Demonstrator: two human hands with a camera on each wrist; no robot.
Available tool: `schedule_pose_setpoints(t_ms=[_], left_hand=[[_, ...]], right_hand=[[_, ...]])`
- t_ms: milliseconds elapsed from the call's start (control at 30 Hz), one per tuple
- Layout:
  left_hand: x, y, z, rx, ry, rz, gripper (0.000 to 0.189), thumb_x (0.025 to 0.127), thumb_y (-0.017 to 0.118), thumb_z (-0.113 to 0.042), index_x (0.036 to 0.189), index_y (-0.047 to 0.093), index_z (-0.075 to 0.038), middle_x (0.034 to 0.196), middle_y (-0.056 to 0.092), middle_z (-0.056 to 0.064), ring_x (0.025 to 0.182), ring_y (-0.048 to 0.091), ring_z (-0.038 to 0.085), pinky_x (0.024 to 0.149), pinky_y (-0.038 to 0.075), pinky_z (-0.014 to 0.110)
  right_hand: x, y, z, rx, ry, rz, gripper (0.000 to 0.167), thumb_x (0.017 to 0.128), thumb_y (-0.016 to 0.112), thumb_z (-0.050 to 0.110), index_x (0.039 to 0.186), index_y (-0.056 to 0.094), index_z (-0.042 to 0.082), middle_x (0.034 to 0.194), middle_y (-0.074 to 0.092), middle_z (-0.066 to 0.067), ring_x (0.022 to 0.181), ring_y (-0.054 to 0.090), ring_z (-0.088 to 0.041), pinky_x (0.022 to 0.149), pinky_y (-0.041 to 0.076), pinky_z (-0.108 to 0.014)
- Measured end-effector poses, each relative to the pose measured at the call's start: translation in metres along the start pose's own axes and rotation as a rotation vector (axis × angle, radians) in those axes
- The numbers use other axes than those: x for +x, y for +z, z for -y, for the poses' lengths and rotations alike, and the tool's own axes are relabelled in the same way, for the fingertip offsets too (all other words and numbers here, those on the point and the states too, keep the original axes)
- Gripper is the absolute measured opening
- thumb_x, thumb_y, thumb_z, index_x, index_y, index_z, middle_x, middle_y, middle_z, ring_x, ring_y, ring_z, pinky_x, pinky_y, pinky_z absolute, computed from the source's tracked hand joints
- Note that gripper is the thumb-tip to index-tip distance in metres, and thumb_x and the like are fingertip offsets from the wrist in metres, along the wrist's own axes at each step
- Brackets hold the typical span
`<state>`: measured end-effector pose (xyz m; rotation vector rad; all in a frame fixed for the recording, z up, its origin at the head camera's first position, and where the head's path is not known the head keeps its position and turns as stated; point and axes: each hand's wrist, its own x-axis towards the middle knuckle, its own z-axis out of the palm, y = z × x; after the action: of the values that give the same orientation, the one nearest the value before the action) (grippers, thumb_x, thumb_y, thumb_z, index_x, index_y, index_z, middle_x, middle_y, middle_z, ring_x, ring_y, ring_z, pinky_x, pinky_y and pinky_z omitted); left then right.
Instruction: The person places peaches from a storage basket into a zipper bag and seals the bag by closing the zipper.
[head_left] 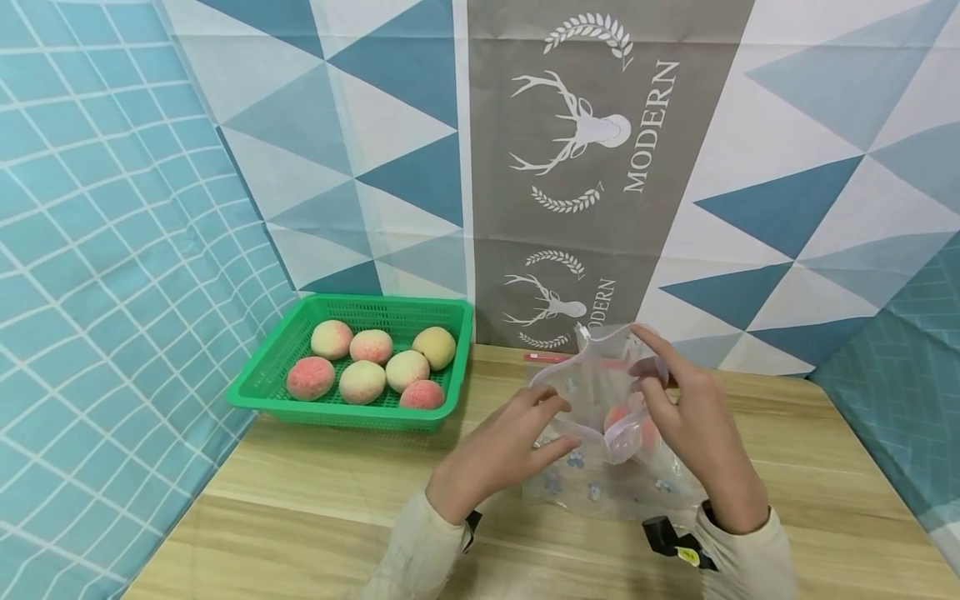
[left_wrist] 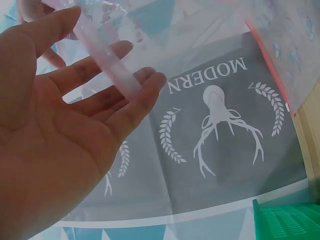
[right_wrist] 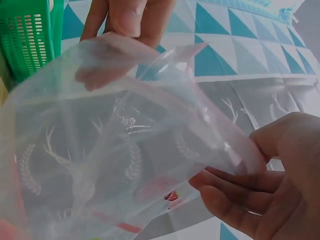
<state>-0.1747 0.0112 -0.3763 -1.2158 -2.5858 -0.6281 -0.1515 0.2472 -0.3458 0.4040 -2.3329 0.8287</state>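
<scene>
A clear zip bag (head_left: 551,483) with small blue prints and a red slider strip lies on the wooden table, its mouth spread apart. Inside it shows a pinkish-red round fruit (head_left: 617,417), partly hidden by plastic folds. My left hand (head_left: 510,446) is at the left side of the mouth, fingers spread and slightly bent; the rim (left_wrist: 112,65) crosses them in the left wrist view. At the right side, my right hand (head_left: 693,408) holds the opposite rim (right_wrist: 245,155) between thumb and fingers.
To the left stands a green plastic basket (head_left: 247,389) with several pink-and-cream peaches (head_left: 362,382) in it. The wooden table (head_left: 300,517) runs back to a hanging patterned cloth (head_left: 525,208) with deer heads. A blue checked cloth (head_left: 112,250) covers the left side.
</scene>
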Motion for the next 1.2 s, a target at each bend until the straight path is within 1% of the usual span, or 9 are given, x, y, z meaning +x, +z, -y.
schedule_pose_setpoints(t_ms=[100, 200, 267, 367, 567, 700, 800, 967, 1200], left_hand=[[-0.001, -0.002, -0.001, 0.012, 0.016, -0.06, 0.031, 0.098, 0.064, -0.034, 0.116, 0.066, -0.008, 0.121, 0.059, 0.007, 0.106, 0.059, 0.018, 0.091, 0.052, 0.029], [-0.002, -0.004, -0.001, 0.014, 0.04, -0.143, 0.022, 0.096, 0.067, -0.026, 0.108, 0.067, -0.008, 0.122, 0.059, 0.008, 0.107, 0.059, 0.02, 0.09, 0.052, 0.03], [-0.001, -0.005, -0.001, 0.014, 0.055, -0.194, 0.017, 0.096, 0.067, -0.023, 0.105, 0.067, -0.008, 0.12, 0.06, 0.008, 0.106, 0.059, 0.021, 0.089, 0.053, 0.03], [-0.001, -0.007, -0.001, 0.033, 0.066, -0.233, 0.014, 0.096, 0.066, -0.021, 0.103, 0.067, -0.009, 0.119, 0.06, 0.005, 0.105, 0.059, 0.019, 0.086, 0.053, 0.029], [-0.003, -0.015, -0.006, 0.04, 0.104, -0.246, 0.013, 0.096, 0.066, -0.021, 0.103, 0.069, -0.011, 0.111, 0.063, 0.001, 0.103, 0.059, 0.018, 0.088, 0.051, 0.029], [-0.004, -0.021, -0.009, 0.057, 0.109, -0.274, 0.011, 0.095, 0.067, -0.018, 0.103, 0.069, -0.011, 0.109, 0.064, 0.001, 0.101, 0.059, 0.018, 0.087, 0.051, 0.029], [-0.006, -0.027, -0.007, 0.071, 0.101, -0.297, 0.012, 0.094, 0.067, -0.016, 0.104, 0.069, -0.009, 0.11, 0.065, 0.002, 0.103, 0.059, 0.019, 0.085, 0.052, 0.029], [-0.009, -0.036, -0.001, 0.076, 0.076, -0.337, 0.016, 0.094, 0.067, -0.016, 0.107, 0.07, -0.007, 0.112, 0.066, 0.006, 0.108, 0.06, 0.021, 0.09, 0.053, 0.032], [-0.014, -0.049, 0.013, 0.068, 0.013, -0.38, 0.019, 0.093, 0.069, -0.012, 0.11, 0.07, -0.004, 0.113, 0.066, 0.007, 0.111, 0.06, 0.023, 0.094, 0.052, 0.034]], right_hand=[[0.0, -0.001, -0.001, -0.02, -0.003, -0.048, 0.045, 0.092, 0.049, -0.005, 0.132, 0.063, 0.012, 0.089, 0.073, -0.007, 0.07, 0.057, -0.016, 0.044, 0.032, -0.02], [0.0, -0.001, -0.002, -0.035, 0.003, -0.066, 0.032, 0.094, 0.049, -0.002, 0.117, 0.07, 0.005, 0.088, 0.073, -0.007, 0.068, 0.053, -0.014, 0.046, 0.032, -0.02], [0.0, -0.001, -0.002, -0.046, 0.006, -0.068, 0.029, 0.094, 0.049, -0.002, 0.112, 0.071, 0.003, 0.087, 0.073, -0.006, 0.065, 0.052, -0.012, 0.048, 0.034, -0.02], [0.0, -0.001, -0.002, -0.049, 0.004, -0.06, 0.031, 0.094, 0.049, -0.002, 0.114, 0.071, 0.004, 0.085, 0.073, -0.005, 0.065, 0.053, -0.011, 0.052, 0.036, -0.019], [0.001, 0.0, 0.0, -0.045, -0.02, -0.027, 0.034, 0.093, 0.049, -0.003, 0.119, 0.07, 0.006, 0.085, 0.072, -0.003, 0.068, 0.058, -0.012, 0.056, 0.04, -0.02], [0.001, 0.001, 0.001, -0.029, -0.024, -0.002, 0.035, 0.093, 0.049, -0.003, 0.12, 0.069, 0.007, 0.088, 0.073, -0.002, 0.069, 0.059, -0.011, 0.059, 0.042, -0.02], [0.001, 0.002, 0.001, -0.013, -0.021, 0.012, 0.035, 0.094, 0.048, -0.003, 0.121, 0.069, 0.007, 0.089, 0.073, -0.002, 0.069, 0.06, -0.01, 0.06, 0.042, -0.02], [0.001, 0.001, 0.001, 0.009, -0.018, 0.018, 0.035, 0.094, 0.047, -0.003, 0.12, 0.069, 0.007, 0.089, 0.073, -0.003, 0.07, 0.062, -0.011, 0.055, 0.04, -0.021], [0.001, 0.002, 0.0, 0.009, -0.02, 0.026, 0.034, 0.094, 0.047, -0.002, 0.119, 0.069, 0.005, 0.089, 0.073, -0.002, 0.072, 0.064, -0.011, 0.056, 0.041, -0.02]])
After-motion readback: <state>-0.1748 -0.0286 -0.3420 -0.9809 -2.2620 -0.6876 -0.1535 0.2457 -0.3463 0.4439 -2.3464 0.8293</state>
